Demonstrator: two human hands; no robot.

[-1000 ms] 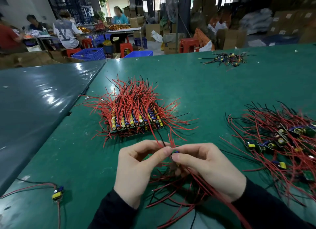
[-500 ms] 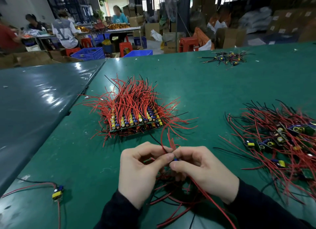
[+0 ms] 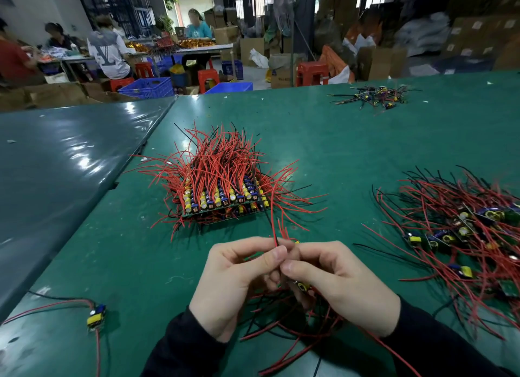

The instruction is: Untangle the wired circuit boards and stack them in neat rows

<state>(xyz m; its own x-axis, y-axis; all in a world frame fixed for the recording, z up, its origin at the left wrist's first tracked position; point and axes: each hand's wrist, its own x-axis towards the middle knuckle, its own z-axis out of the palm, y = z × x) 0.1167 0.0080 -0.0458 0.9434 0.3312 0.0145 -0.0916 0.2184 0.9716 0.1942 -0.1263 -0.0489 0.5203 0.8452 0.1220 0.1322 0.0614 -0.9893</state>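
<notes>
My left hand (image 3: 233, 281) and my right hand (image 3: 337, 284) meet at the table's near middle, fingers curled. Together they pinch a small bunch of wired circuit boards (image 3: 302, 286); its red and black wires (image 3: 281, 326) hang below and stick up between the fingertips. The boards are mostly hidden by my fingers. Beyond my hands stands a neat stack of boards (image 3: 222, 199) in rows, with red wires fanning up and outward. At the right lies a tangled heap of boards and wires (image 3: 464, 230).
A single wired board (image 3: 96, 316) lies near the front left on the green table (image 3: 337, 140). A small pile of black-wired parts (image 3: 374, 97) sits at the far right. A second dark table (image 3: 56, 165) adjoins on the left. People work at benches far behind.
Both hands have stayed in place, working the bunch between the fingertips. A yellow part of a board now shows under my right thumb.
</notes>
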